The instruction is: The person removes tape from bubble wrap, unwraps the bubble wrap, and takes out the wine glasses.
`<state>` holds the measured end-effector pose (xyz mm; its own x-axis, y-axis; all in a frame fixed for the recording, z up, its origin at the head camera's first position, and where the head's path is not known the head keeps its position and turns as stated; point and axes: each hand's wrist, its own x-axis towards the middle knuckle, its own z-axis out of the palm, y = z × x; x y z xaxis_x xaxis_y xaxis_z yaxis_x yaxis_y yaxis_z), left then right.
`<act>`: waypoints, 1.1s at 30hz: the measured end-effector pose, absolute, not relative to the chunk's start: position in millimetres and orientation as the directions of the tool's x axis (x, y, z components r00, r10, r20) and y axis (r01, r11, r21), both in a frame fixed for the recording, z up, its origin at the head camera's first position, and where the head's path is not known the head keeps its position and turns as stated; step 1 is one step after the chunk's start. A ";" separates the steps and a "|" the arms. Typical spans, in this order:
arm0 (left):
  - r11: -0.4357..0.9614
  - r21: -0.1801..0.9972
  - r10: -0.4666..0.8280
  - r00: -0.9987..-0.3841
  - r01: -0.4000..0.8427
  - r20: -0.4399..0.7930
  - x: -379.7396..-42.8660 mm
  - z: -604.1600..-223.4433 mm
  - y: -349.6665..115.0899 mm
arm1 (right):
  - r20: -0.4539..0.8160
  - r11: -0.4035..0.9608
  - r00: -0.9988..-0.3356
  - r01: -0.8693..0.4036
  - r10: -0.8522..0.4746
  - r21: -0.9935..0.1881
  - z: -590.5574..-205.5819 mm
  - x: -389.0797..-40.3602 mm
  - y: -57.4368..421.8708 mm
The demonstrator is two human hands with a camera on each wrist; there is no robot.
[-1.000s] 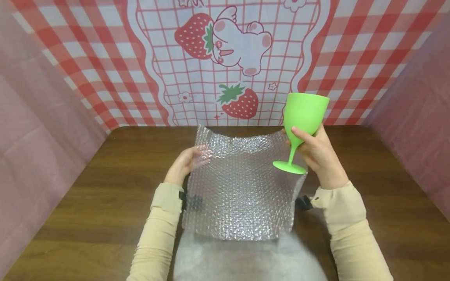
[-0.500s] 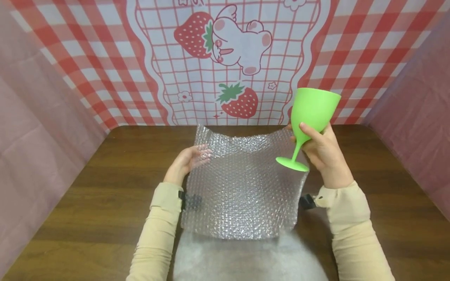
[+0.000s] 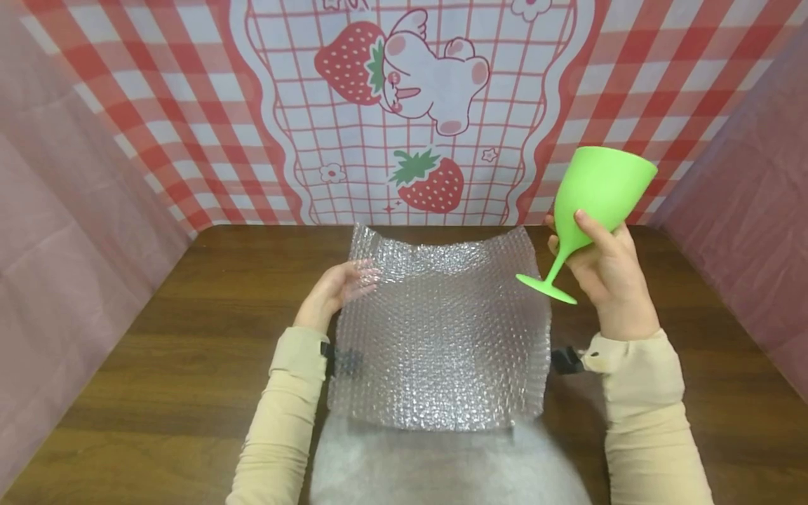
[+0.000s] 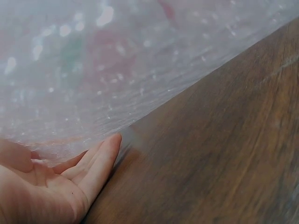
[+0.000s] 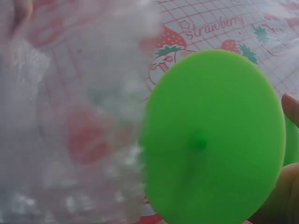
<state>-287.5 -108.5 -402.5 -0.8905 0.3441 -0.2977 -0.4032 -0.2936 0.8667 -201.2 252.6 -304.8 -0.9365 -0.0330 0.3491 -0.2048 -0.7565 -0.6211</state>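
Note:
A clear bubble wrap bag is spread in front of the person, its upper corners raised. My left hand holds its left edge, fingers showing through the plastic. In the left wrist view the bag's edge lies between the thumb and the fingers. Off to the right, my right hand grips a bright green plastic goblet around the lower bowl, leaving the stem and foot free below. The goblet leans with its rim to the right. Its round foot fills much of the right wrist view.
Underneath is a dark brown wooden table. A red-and-white checked cloth with strawberry drawings hangs behind it, and pink curtains flank both sides. Light fabric shows below the bag at the near edge. Dark wrist cameras are strapped to the sleeves.
My right hand has carried the goblet right and slightly up, tilting it further right. The bag's upper right corner now shows uncovered. My left hand has stayed still.

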 end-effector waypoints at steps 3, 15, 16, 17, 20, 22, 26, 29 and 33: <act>-0.293 0.866 0.341 -0.890 -0.406 -0.302 -286.8 -401.1 -108.2 | 0.365 -0.772 -0.931 -0.215 -0.023 -0.598 -301.8 -199.5 254.2; -0.285 0.867 0.323 -0.893 -0.409 -0.315 -286.8 -400.4 -107.7 | 0.356 -0.807 -0.933 -0.252 0.055 -0.534 -294.5 -195.3 265.4; -0.283 0.868 0.325 -0.892 -0.408 -0.314 -287.1 -400.6 -107.9 | 0.361 -0.806 -0.930 -0.262 0.064 -0.532 -294.1 -195.0 266.6; -0.282 0.868 0.327 -0.892 -0.408 -0.313 -287.3 -400.9 -108.0 | 0.367 -0.804 -0.928 -0.269 0.069 -0.530 -293.8 -194.4 267.9; -0.286 0.866 0.332 -0.891 -0.409 -0.311 -288.3 -402.1 -108.4 | 0.386 -0.802 -0.919 -0.284 0.073 -0.525 -292.8 -192.9 271.7; -0.290 0.865 0.338 -0.890 -0.409 -0.307 -289.5 -403.4 -108.7 | 0.399 -0.798 -0.914 -0.293 0.071 -0.527 -292.2 -192.2 274.2; -0.295 0.863 0.342 -0.889 -0.409 -0.305 -291.7 -405.9 -109.3 | 0.404 -0.813 -0.911 -0.297 0.084 -0.501 -291.2 -191.1 280.0; -0.299 0.861 0.338 -0.890 -0.411 -0.307 -292.7 -407.6 -109.2 | 0.400 -0.834 -0.910 -0.303 0.109 -0.461 -291.2 -190.3 285.0; -0.303 0.860 0.331 -0.892 -0.410 -0.309 -293.2 -409.6 -109.2 | 0.413 -0.842 -0.902 -0.319 0.128 -0.435 -291.6 -188.6 291.4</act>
<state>-293.2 -109.2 -409.6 -0.8917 0.3310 -0.3087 -0.4103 -0.3032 0.8601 -188.6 291.4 -291.6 -0.9018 0.1278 0.4128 -0.3185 -0.8421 -0.4351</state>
